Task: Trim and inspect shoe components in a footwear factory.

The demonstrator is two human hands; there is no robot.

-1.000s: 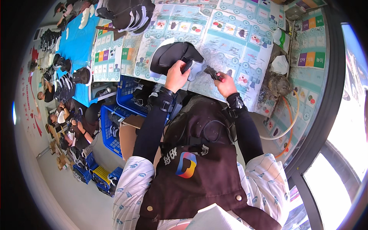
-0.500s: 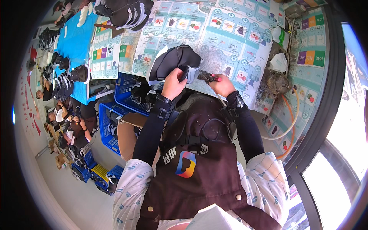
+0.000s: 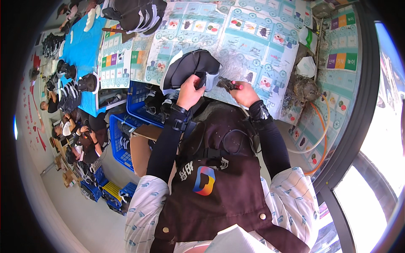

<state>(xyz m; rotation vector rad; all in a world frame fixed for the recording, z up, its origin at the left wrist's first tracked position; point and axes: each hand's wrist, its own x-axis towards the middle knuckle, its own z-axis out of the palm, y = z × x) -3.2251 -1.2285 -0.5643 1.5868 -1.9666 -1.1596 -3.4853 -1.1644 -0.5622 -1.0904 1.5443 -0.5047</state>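
A black shoe (image 3: 194,65) with a pale grey-white edge is tilted over the near edge of the table. My left hand (image 3: 190,90) grips it at its near end, thumb and fingers closed around a dark part there. Just to the right, my right hand (image 3: 245,95) is closed around a small dark, grimy tool (image 3: 228,84) with a red part at the fingers. Its exact kind I cannot make out. The tool's tip points left toward the shoe, with a small gap between them. Both hands are above the patterned table covering (image 3: 265,55).
More black shoes (image 3: 139,17) lie at the table's far left. Blue crates (image 3: 120,143) with shoes stand below on the left, beside a cardboard box (image 3: 139,152). A dirt-caked lump (image 3: 306,89), white crumpled material (image 3: 306,67) and an orange hose (image 3: 322,139) are at the right.
Very little differs. The right hand and its tool have shifted slightly left; the left hand still grips the shoe in about the same place.
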